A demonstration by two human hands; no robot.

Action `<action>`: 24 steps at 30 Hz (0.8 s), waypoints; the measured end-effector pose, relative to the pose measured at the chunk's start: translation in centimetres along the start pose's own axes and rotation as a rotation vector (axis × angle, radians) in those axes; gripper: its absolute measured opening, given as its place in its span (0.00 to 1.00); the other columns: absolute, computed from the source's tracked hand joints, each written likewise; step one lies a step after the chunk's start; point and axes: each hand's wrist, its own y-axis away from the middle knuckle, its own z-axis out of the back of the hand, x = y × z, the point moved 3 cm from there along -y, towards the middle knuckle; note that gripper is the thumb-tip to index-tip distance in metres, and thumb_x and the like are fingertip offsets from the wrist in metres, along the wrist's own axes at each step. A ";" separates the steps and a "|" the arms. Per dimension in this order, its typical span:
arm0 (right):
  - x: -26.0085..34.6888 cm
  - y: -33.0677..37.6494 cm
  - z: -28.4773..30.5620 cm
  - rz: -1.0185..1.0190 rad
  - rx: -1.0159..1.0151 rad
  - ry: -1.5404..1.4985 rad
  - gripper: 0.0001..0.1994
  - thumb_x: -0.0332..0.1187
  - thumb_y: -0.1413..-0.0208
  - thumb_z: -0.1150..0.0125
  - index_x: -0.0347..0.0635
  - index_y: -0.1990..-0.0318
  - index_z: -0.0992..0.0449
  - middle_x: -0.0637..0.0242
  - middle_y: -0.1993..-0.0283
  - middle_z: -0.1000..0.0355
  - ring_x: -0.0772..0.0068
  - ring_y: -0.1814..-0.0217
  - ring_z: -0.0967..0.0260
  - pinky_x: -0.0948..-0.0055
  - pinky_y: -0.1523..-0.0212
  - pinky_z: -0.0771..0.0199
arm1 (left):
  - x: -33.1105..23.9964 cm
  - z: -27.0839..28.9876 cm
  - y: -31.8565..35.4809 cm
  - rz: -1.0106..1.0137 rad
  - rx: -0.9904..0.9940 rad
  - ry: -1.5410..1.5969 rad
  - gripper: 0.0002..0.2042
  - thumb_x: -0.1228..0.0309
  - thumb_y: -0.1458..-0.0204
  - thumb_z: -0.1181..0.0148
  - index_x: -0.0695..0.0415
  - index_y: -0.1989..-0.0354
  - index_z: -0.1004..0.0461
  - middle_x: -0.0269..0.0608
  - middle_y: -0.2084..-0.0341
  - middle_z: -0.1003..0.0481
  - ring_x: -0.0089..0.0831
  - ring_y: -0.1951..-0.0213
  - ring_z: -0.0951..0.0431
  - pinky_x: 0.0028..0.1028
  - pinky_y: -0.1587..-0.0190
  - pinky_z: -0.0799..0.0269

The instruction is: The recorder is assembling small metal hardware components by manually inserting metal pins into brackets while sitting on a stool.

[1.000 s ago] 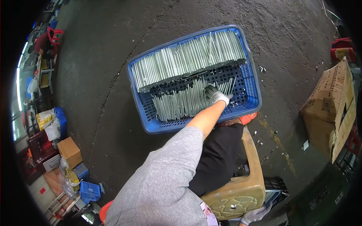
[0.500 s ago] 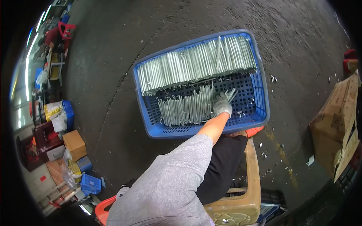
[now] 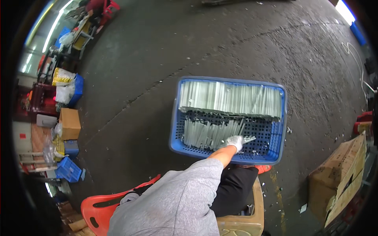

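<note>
Inside the blue basket [image 3: 276, 137], the left hand [image 3: 235, 142] touched several tilted rods [image 3: 249, 139], its blurred fingers' closure impossible to tell, and a loose hold might have scattered them there.

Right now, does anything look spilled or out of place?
Yes: small bright bits beside the blue basket and a pale scrap near the cardboard box lie loose on the floor, perhaps dropped, while the metal rods are gathered in rows.

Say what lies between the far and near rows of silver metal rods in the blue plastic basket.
Mostly a narrow strip of the basket's holed bottom, as the head view shows.
</note>
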 end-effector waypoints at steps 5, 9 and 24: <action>5.7 -3.0 3.3 0.153 0.247 0.144 0.13 0.24 0.43 0.52 0.34 0.53 0.24 0.48 0.63 0.24 0.48 0.64 0.27 0.61 0.59 0.25 | -0.3 3.0 3.2 0.042 -0.049 0.275 0.13 0.63 0.54 0.44 0.53 0.60 0.27 0.50 0.66 0.21 0.52 0.61 0.20 0.47 0.60 0.25; 5.0 -1.6 3.4 0.026 0.091 -0.005 0.14 0.25 0.43 0.52 0.34 0.51 0.26 0.47 0.62 0.24 0.46 0.61 0.27 0.62 0.56 0.26 | -1.8 7.0 3.6 0.009 -0.078 0.466 0.14 0.65 0.57 0.43 0.54 0.62 0.24 0.49 0.68 0.20 0.49 0.64 0.20 0.42 0.61 0.23; -4.4 2.7 3.6 -0.078 0.026 -0.203 0.14 0.29 0.43 0.51 0.35 0.53 0.25 0.48 0.57 0.24 0.48 0.54 0.27 0.64 0.50 0.28 | -17.5 10.4 38.4 -0.770 0.413 1.097 0.13 0.68 0.56 0.39 0.49 0.60 0.22 0.26 0.77 0.26 0.24 0.78 0.32 0.29 0.75 0.31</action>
